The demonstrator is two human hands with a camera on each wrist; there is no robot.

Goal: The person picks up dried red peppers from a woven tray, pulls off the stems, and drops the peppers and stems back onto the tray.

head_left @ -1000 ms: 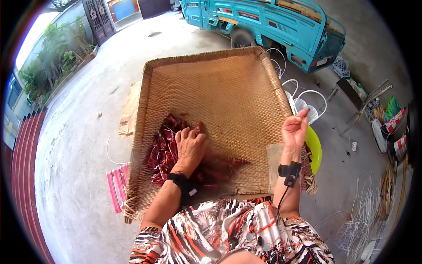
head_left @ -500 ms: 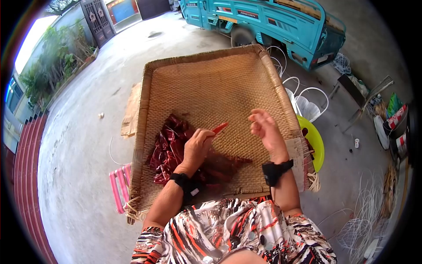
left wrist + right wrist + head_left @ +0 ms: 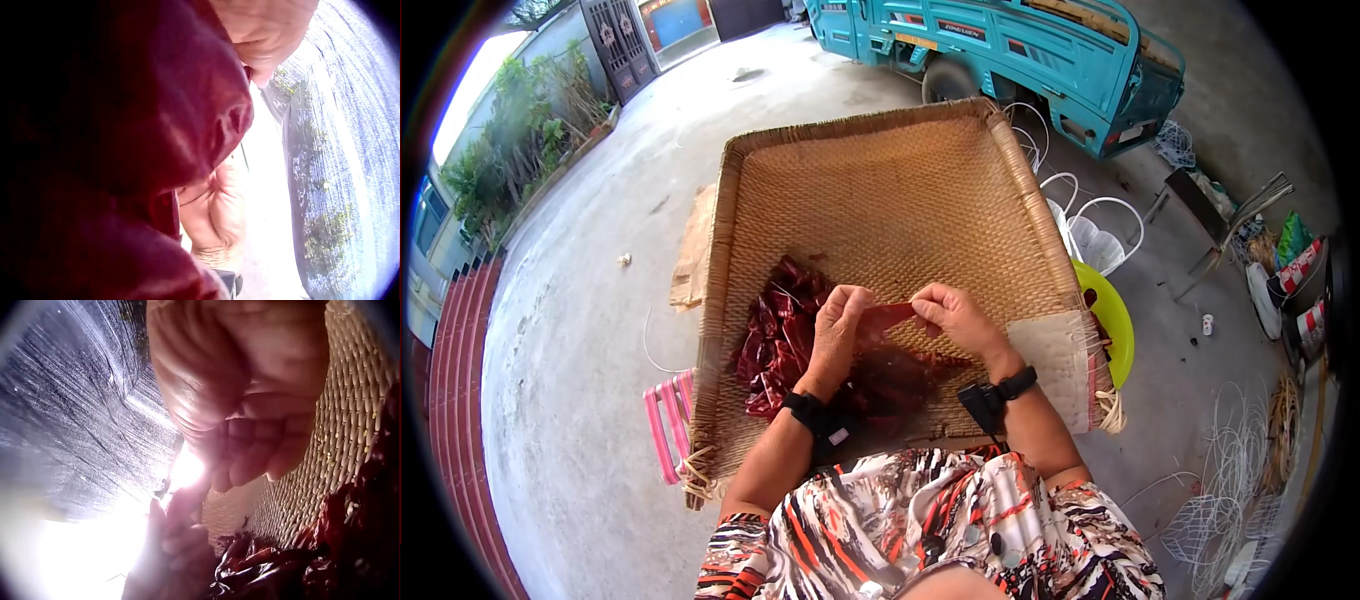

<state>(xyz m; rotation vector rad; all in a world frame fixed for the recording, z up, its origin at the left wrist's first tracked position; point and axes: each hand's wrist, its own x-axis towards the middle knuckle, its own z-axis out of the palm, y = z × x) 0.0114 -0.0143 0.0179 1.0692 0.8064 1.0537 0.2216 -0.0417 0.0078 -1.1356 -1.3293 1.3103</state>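
Over the woven tray point(image 3: 940, 200), a dried red chili pepper point(image 3: 887, 317) is held stretched between both hands. My left hand point(image 3: 837, 325) pinches its left end, and my right hand point(image 3: 962, 320) pinches the right end between thumb and fingers. Left of and below the hands lies a pile of dark red dried chilies point(image 3: 772, 345), partly hidden behind the left hand and wrist. Glossy chilies point(image 3: 187, 94) fill much of the left wrist view at close range. The right wrist view has the right hand point(image 3: 240, 387) large, with its fingers curled.
A yellow-green basin point(image 3: 1117, 330) with dark red pieces in it stands beyond the tray's right edge. A pale cloth patch point(image 3: 1050, 365) lies at the tray's right front. White buckets point(image 3: 1095, 245), a pink striped stool point(image 3: 668, 425) and a teal cargo tricycle point(image 3: 1010, 60) surround the tray.
My left hand has lifted a chili from the pile. My right hand has come in from the tray's right edge and now pinches the chili's other end.
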